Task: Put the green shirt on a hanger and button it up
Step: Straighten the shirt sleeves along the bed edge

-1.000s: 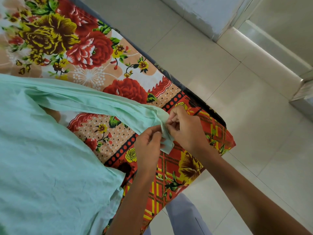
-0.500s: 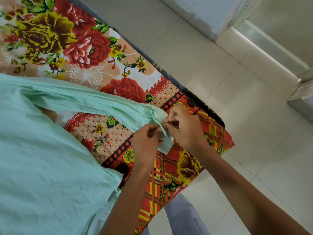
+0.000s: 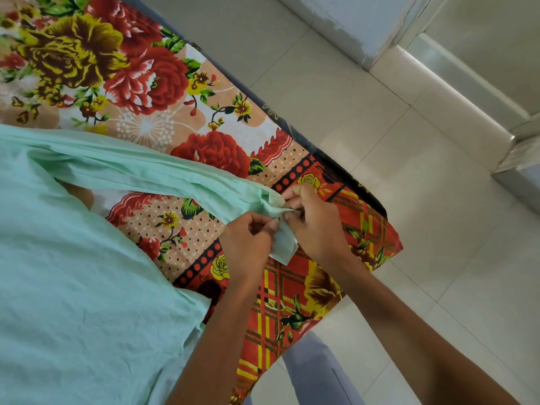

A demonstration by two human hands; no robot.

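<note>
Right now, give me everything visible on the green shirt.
The green shirt is pale mint, thin woven cloth by its look, creased. Its body lies spread over the floral bedsheet at left; a long folded strip, likely the front edge, runs right to the bed's corner. There the left hand and right hand pinch its end together, a small flap hanging below. No button or hanger is visible.

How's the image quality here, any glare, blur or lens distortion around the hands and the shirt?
Head view: even daylight, hands and green shirt sharp; soft glare on the tiled step at upper right; wide-angle bending of the floor lines; the left hand and right hand hide the button.
</note>
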